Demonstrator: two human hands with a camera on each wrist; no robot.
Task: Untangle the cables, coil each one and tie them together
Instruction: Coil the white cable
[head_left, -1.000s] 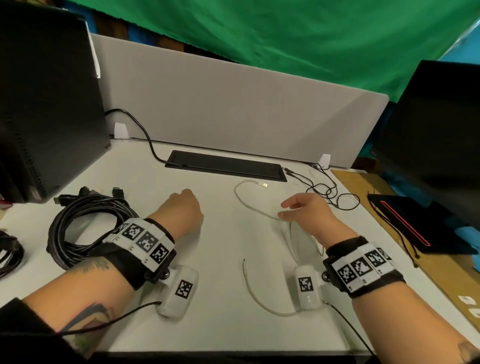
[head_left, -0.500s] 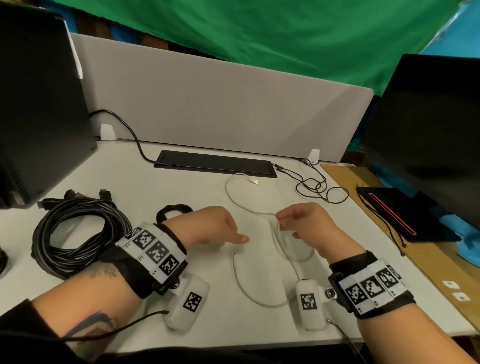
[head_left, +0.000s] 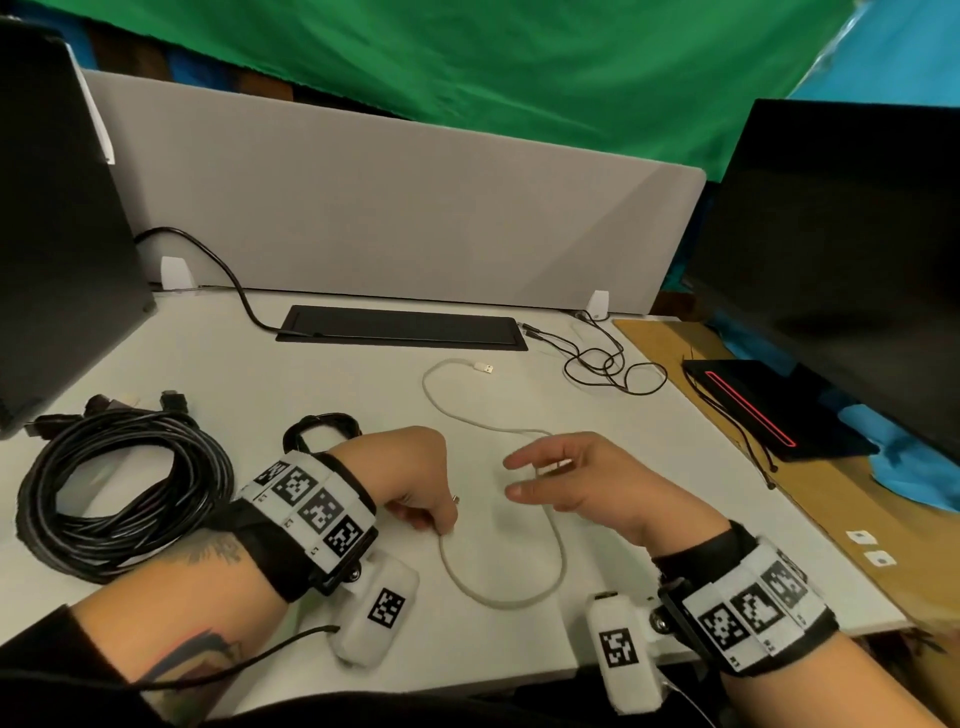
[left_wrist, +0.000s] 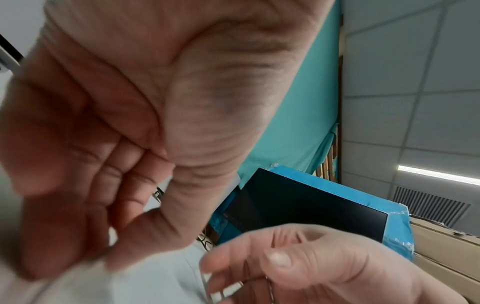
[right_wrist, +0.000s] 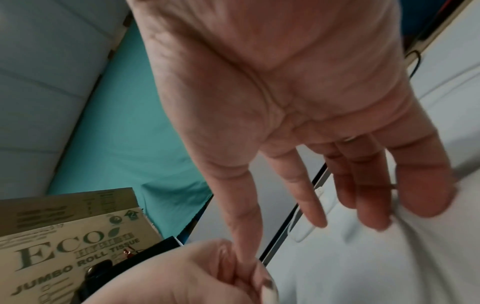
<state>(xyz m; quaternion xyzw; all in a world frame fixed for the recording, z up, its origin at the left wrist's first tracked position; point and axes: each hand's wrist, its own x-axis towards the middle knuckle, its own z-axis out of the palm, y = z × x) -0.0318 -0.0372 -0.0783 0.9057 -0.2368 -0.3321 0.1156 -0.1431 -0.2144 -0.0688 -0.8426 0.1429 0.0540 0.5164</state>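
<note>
Left hand (head_left: 415, 478) curled, fingers and thumb pinching one end of the white cable (head_left: 558, 545), metal tip poking out just above the knuckles; in the left wrist view the same fist (left_wrist: 109, 144) closed tight, small plug tip visible between the fingers. Right hand (head_left: 576, 483) released, fingers straight and spread, hovering over the middle of the white cable; whether the fingers touch it, cannot tell. In the right wrist view, palm (right_wrist: 298, 107) flat and fingers extended above the tabletop (right_wrist: 376, 267). White cable lying loose on the tabletop (head_left: 260, 374), looping from the left hand toward the near edge, back up under the right hand, then curving away to its USB plug (head_left: 484, 368) near the black desk grommet cover (head_left: 400, 327). Thick black cable coil (head_left: 119, 488) at far left on the tabletop, a small black loop (head_left: 322, 423) just behind the left wrist, thin black wires (head_left: 608, 364) tangled at the rear right
</note>
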